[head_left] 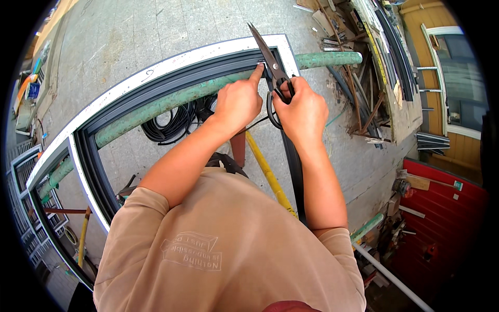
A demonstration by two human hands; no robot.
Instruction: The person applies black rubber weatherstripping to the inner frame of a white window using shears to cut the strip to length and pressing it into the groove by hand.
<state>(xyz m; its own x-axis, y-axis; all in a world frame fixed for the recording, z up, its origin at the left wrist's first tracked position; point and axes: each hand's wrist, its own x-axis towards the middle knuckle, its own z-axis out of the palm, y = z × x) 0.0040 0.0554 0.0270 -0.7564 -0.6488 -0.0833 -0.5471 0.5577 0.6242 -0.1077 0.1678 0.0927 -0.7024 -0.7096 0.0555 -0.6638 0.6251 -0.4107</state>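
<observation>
A white-and-dark window frame (182, 57) lies across green pipes. At its far right corner, my left hand (238, 105) presses its stretched index fingertip on the dark inner edge. The other fingers of that hand are curled under and partly hidden, with nothing visible in them. Just to the right, my right hand (304, 112) grips black-handled scissors (269, 56). Their long blades look closed and point away over the frame corner, beside the left fingertip.
The frame rests on a green pipe (330, 60); a yellow bar (270, 174) slants below. Coiled black cable (169, 125) lies on the grey floor. Wood and metal scraps (358, 99) are piled at right, near a red panel (442, 218). More frames (34, 192) stand at far left.
</observation>
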